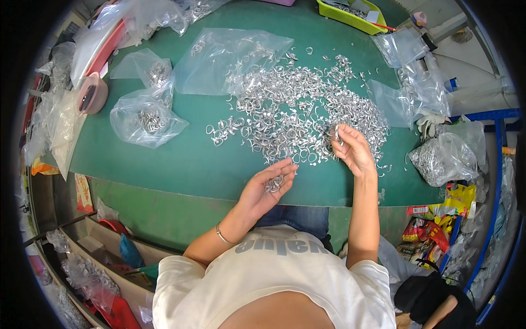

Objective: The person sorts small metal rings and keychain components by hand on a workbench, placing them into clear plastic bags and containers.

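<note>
A wide heap of small silver metal rings [279, 90] is spread over the green table [192, 170]. My left hand [256, 193] is cupped palm up near the table's front edge, with several loose rings [274, 184] lying in the palm and fingers curled around them. At the right side of the heap, my right hand [356, 154] has thumb and fingers pinched together on a small silver piece [338, 137] that looks like one of the rings. Its exact shape is partly covered by the fingers.
Clear plastic bags lie at the heap's far left [219, 60] and right [400, 98]. Two smaller bags of rings [153, 120] sit left, beside a pink cup [92, 93]. A full bag [444, 159] rests at the right edge. A yellow-green basket [350, 19] stands at the back.
</note>
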Demonstrator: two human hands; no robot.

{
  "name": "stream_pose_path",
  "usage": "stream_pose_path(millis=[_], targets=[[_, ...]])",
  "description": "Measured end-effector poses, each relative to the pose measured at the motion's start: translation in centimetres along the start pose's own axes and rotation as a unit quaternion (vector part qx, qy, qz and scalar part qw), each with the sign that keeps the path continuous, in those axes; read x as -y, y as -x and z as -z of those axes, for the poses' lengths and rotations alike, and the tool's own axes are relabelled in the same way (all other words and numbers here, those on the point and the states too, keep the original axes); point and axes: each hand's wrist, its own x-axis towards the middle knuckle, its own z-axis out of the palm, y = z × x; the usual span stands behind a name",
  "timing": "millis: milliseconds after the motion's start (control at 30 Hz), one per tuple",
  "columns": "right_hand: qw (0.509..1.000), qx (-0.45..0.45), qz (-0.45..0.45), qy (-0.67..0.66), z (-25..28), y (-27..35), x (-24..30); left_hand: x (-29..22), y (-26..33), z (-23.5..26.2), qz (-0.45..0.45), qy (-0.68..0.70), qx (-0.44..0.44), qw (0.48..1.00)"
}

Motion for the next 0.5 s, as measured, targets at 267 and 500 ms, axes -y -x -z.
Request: stream_pose_path(millis=[267, 500], targets=[[0.969, -0.062, 0.052, 0.232, 1.3, 0.0, -0.6, 0.0, 0.0, 0.1, 0.0, 0.004, 0.013, 1.0], [0.955, -0.129, 0.07, 0.258, 1.0, 0.4, 0.2, -0.1, 0.0, -0.1, 0.0, 0.01, -0.004, 1.0]])
